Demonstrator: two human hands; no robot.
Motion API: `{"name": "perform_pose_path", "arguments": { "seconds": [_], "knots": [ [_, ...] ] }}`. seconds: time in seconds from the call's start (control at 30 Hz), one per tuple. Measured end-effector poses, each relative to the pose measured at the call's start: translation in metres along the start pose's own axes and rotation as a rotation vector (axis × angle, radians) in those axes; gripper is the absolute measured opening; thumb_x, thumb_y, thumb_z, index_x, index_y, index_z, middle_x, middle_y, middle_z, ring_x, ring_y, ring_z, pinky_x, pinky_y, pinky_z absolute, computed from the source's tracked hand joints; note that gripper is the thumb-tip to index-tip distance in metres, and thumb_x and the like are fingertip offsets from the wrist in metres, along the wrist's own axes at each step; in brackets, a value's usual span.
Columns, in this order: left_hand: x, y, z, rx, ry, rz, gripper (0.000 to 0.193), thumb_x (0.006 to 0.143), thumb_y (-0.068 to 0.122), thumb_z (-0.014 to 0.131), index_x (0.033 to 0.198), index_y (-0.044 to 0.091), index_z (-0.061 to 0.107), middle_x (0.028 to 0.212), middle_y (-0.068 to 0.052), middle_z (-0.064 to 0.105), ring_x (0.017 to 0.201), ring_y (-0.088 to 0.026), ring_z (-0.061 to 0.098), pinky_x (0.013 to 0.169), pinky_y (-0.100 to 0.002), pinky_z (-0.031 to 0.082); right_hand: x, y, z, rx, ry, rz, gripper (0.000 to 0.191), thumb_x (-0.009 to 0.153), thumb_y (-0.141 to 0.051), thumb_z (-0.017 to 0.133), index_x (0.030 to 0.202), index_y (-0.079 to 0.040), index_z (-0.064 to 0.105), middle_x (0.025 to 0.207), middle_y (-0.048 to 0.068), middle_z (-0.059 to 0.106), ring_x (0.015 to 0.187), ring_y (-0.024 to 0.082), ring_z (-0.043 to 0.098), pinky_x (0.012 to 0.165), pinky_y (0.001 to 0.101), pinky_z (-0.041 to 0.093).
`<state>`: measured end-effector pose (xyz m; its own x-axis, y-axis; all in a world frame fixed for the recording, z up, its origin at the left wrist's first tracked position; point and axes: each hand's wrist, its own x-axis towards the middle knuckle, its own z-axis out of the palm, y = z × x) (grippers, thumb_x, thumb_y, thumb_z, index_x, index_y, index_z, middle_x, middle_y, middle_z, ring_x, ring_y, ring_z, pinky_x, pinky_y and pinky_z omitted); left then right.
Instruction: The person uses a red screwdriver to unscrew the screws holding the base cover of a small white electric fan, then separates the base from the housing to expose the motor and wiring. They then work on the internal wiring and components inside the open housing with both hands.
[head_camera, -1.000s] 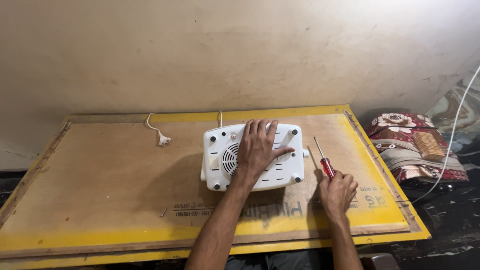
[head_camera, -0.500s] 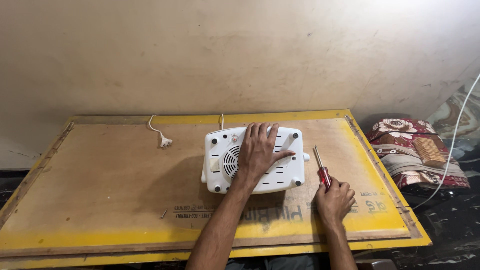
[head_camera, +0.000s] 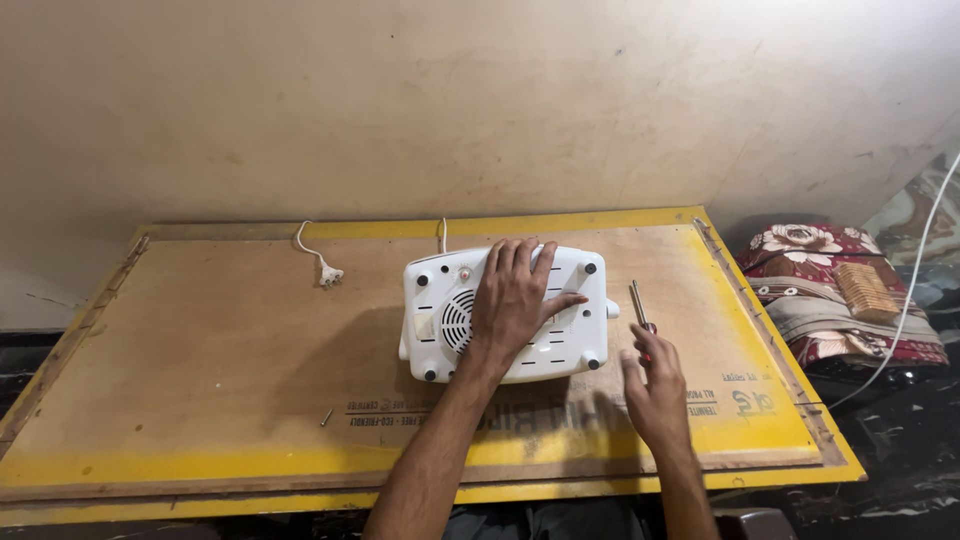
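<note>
Hands on an upturned white appliance, with a screwdriver at the right

Left hand (head_camera: 515, 295) lies flat with fingers spread wide on the underside of the white appliance (head_camera: 505, 312), which sits face down near the middle of the board, its vent grille and corner feet showing. Right hand (head_camera: 655, 390) is loosely curled over the red handle of the screwdriver (head_camera: 640, 310), which lies just beside the appliance; whether I have gripped it, I cannot tell. I judge this the tool-pickup step; what follows calls for a firm grasp and the tip aimed at a base screw. A loose screw (head_camera: 326, 417) lies on the yellow-edged plywood board (head_camera: 200, 400), the plug (head_camera: 330, 274) near a stained wall (head_camera: 450, 100); a folded floral blanket (head_camera: 830, 290) sits at the right
</note>
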<state>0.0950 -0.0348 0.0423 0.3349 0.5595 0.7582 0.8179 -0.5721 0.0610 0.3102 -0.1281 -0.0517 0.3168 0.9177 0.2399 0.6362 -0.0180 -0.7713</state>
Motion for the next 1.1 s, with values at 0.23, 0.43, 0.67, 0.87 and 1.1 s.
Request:
{"name": "perform_pose_path", "arguments": {
  "seconds": [0.23, 0.43, 0.67, 0.87, 1.1],
  "knots": [
    [0.004, -0.005, 0.000, -0.010, -0.029, 0.001, 0.091, 0.077, 0.076, 0.068, 0.129, 0.001, 0.065, 0.124, -0.016, 0.066, 0.120, -0.031, 0.059, 0.114, -0.048, 0.040, 0.003, -0.058, -0.015, -0.286, -0.130, -0.340, 0.130, 0.058, -0.018, 0.095, 0.162, -0.011, 0.017, 0.161, 0.021, 0.026, 0.144, 0.042, 0.031, 0.116, 0.0515, 0.034],
    [0.004, -0.008, -0.002, -0.017, -0.026, 0.004, 0.089, 0.076, 0.077, 0.068, 0.128, 0.004, 0.067, 0.124, -0.013, 0.068, 0.120, -0.029, 0.060, 0.117, -0.052, 0.035, 0.025, -0.068, -0.016, -0.258, -0.227, -0.416, 0.137, 0.051, -0.022, 0.100, 0.161, -0.012, 0.019, 0.167, 0.015, 0.025, 0.150, 0.035, 0.024, 0.121, 0.0501, 0.025],
    [0.009, -0.011, -0.001, -0.025, -0.032, 0.011, 0.090, 0.075, 0.077, 0.069, 0.127, 0.003, 0.068, 0.123, -0.012, 0.069, 0.120, -0.028, 0.060, 0.116, -0.051, 0.036, 0.026, -0.062, -0.021, -0.228, -0.226, -0.447, 0.122, 0.056, -0.021, 0.096, 0.155, -0.014, 0.027, 0.163, 0.009, 0.028, 0.151, 0.033, 0.023, 0.123, 0.0473, 0.026],
    [0.006, -0.012, 0.000, -0.044, -0.032, 0.012, 0.090, 0.074, 0.077, 0.070, 0.126, 0.004, 0.069, 0.124, -0.012, 0.069, 0.121, -0.029, 0.060, 0.116, -0.050, 0.037, 0.021, -0.064, -0.022, -0.242, -0.205, -0.444, 0.121, 0.055, -0.022, 0.097, 0.155, -0.014, 0.031, 0.163, 0.011, 0.027, 0.150, 0.035, 0.024, 0.121, 0.0478, 0.029],
    [0.006, -0.008, -0.002, -0.036, -0.011, 0.000, 0.090, 0.072, 0.077, 0.070, 0.126, 0.004, 0.069, 0.124, -0.013, 0.068, 0.120, -0.030, 0.061, 0.115, -0.049, 0.038, -0.008, -0.063, -0.013, -0.193, -0.150, -0.247, 0.123, 0.057, -0.028, 0.097, 0.158, -0.013, 0.028, 0.166, 0.019, 0.022, 0.146, 0.039, 0.030, 0.111, 0.0553, 0.038]
  ]
}}
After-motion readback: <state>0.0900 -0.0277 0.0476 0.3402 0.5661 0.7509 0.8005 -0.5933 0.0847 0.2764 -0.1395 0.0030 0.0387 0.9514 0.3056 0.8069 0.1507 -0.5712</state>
